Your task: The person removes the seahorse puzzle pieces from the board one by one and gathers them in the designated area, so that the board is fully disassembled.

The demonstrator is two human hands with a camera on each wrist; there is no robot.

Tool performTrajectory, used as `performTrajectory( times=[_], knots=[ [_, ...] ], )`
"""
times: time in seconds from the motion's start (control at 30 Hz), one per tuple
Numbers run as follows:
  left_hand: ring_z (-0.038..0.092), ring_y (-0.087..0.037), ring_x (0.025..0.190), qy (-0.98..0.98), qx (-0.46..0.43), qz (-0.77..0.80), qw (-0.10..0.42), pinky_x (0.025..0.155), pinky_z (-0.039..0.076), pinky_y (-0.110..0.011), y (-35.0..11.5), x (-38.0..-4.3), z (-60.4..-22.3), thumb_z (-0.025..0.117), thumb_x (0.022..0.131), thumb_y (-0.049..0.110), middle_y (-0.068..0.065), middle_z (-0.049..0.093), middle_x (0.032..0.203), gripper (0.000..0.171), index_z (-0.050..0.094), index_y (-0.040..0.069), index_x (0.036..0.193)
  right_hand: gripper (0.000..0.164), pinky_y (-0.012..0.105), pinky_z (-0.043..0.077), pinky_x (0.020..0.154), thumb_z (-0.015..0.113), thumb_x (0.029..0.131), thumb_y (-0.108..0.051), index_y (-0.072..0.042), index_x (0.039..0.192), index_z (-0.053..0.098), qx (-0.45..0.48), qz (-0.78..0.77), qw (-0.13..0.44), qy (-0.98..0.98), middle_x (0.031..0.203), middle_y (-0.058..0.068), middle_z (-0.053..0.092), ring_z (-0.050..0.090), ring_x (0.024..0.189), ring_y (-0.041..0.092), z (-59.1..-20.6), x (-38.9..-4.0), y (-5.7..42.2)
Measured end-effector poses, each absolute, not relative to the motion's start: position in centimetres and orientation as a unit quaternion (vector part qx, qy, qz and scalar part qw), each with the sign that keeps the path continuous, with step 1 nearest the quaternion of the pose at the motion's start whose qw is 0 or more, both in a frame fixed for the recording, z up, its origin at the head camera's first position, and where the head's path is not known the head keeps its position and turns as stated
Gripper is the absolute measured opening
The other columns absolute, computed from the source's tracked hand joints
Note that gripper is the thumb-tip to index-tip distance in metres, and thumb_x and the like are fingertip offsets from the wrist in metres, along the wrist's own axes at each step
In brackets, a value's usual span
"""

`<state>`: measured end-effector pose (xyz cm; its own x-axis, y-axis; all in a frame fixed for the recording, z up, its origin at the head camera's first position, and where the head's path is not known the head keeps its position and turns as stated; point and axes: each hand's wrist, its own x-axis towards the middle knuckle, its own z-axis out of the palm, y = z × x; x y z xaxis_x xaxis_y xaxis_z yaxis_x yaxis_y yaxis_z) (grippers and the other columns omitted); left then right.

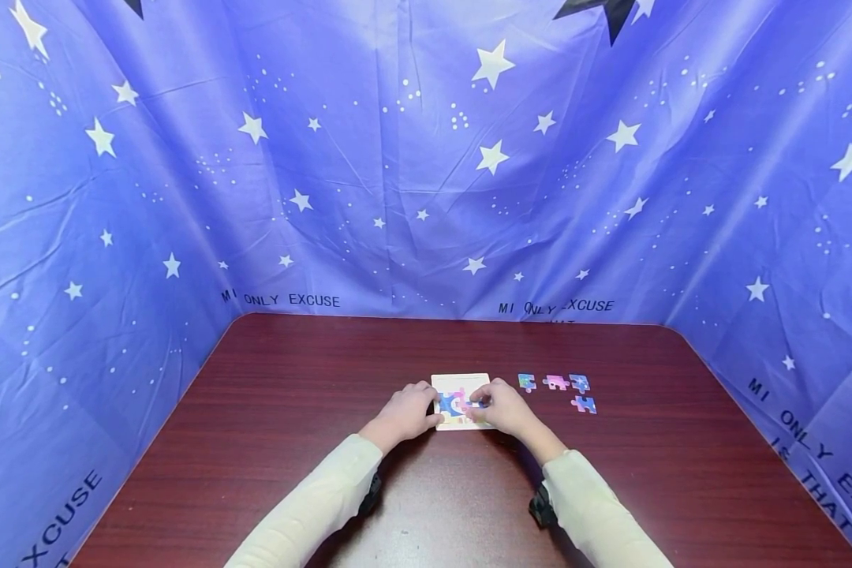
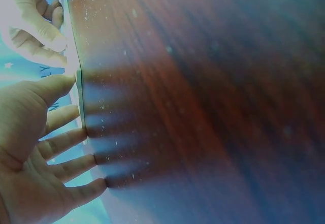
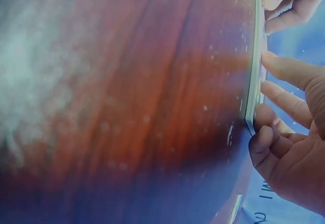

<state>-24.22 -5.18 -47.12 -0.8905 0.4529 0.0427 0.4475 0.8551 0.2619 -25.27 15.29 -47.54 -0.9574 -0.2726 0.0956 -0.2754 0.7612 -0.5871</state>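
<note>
Jigsaw board (image 1: 461, 379) lies flat on the dark red desk (image 1: 298, 394), between a person's two hands, blue and pink shapes showing on its face. The left hand (image 1: 403, 412) rests at its left edge, grip apart, fingers spread and fairly straight. The right hand (image 1: 506, 406) covers part of the board's right side, thumb and forefinger at its face; whether that grip pinches a piece, I cannot tell (the hand itself blocks the view). To the right lie loose pieces: a blue-green piece (image 1: 526, 383), a pink piece (image 1: 557, 383) and a blue piece (image 1: 579, 383) in a row, with a pink-and-blue piece (image 1: 585, 405) nearer the person. Star-printed blue cloth (image 1: 426, 158) hangs behind the desk and along both sides. Pale sleeves (image 1: 319, 505) cover the forearms.
</note>
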Motion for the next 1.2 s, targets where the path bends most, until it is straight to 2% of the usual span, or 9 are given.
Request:
performTrajectory(
  times=[0.3, 1.2],
  knots=[
    [0.056, -0.026, 0.104, 0.965, 0.23, 0.128, 0.011, 0.086, 0.048, -0.043, -5.11, -24.29, -47.07, 0.062, 0.088, 0.037, -0.005, 0.059, 0.112, 0.035, 0.063, 0.012, 0.112, 0.019, 0.029, 0.042, 0.068, 0.078, 0.073, -0.019, -0.009, 0.088, 0.072, 0.127, 0.284, -0.015, -0.95, 0.082, 0.005, 0.054, 0.049, 0.073, 0.013, -47.46, -25.64, 14.95],
    [0.057, -0.026, 0.103, 0.966, 0.233, 0.115, 0.007, 0.085, 0.049, -0.04, -5.08, -24.11, -46.9, 0.062, 0.088, 0.036, -0.004, 0.059, 0.109, 0.034, 0.064, 0.012, 0.111, 0.017, 0.032, 0.042, 0.072, 0.079, 0.072, -0.016, -0.009, 0.083, 0.068, 0.092, 0.295, -0.033, -0.95, 0.086, 0.006, 0.055, 0.049, 0.076, 0.016, -46.97, -25.38, 14.44]
  ],
)
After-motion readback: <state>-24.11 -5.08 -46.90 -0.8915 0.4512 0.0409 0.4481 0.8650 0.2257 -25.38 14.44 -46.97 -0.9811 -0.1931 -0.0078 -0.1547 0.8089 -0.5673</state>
